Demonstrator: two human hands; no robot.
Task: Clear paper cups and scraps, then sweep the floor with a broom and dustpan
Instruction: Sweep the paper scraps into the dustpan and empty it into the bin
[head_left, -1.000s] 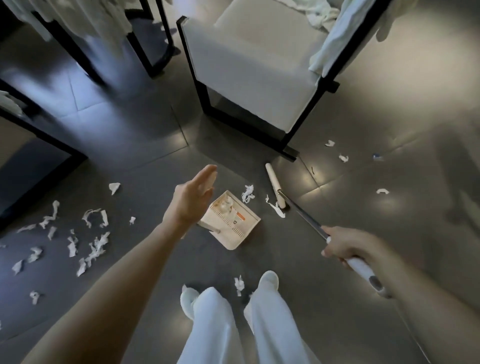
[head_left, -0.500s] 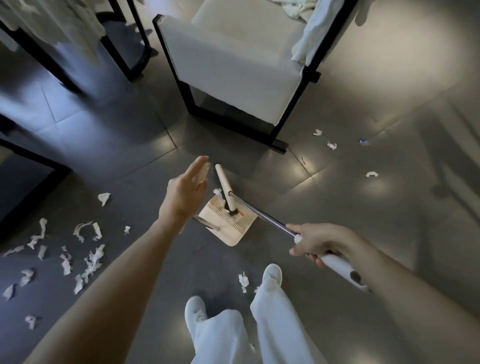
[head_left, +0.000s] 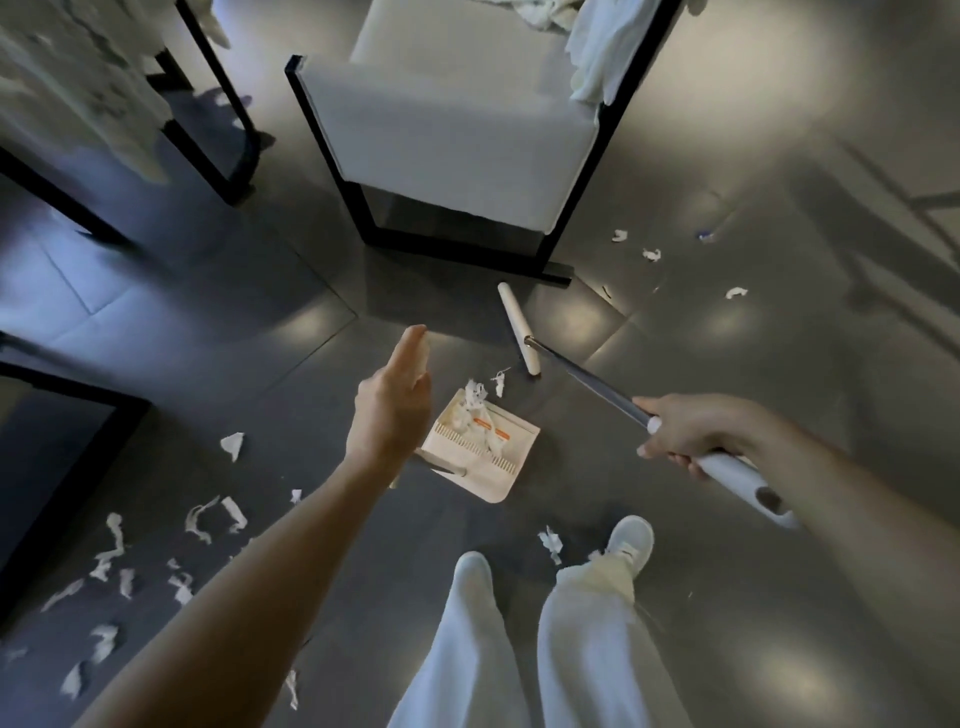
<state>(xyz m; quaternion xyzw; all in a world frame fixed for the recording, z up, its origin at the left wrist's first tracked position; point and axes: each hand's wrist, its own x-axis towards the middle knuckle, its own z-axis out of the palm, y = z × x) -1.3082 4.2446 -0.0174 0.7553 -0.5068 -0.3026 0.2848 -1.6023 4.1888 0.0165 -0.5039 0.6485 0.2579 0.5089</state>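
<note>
Dustpan (head_left: 501, 475) by L hand (head_left: 390, 410); R hand (head_left: 693, 432) grips broom (head_left: 519, 328).

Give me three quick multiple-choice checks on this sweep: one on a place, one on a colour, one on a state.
1. Where is the broom head?
A. On the floor, between the dustpan and the chair
B. Inside the dustpan
C. On the chair seat

2. What colour is the chair's frame?
A. White
B. Black
C. Orange

3. What state is the dustpan in?
A. Empty
B. Upside down
C. Holding paper scraps

Answers:
1. A: the head lies beyond the dustpan, near the chair's foot.
2. B: dark bars edge the pale cushion.
3. C: white scraps are heaped in the upright dustpan.
</note>
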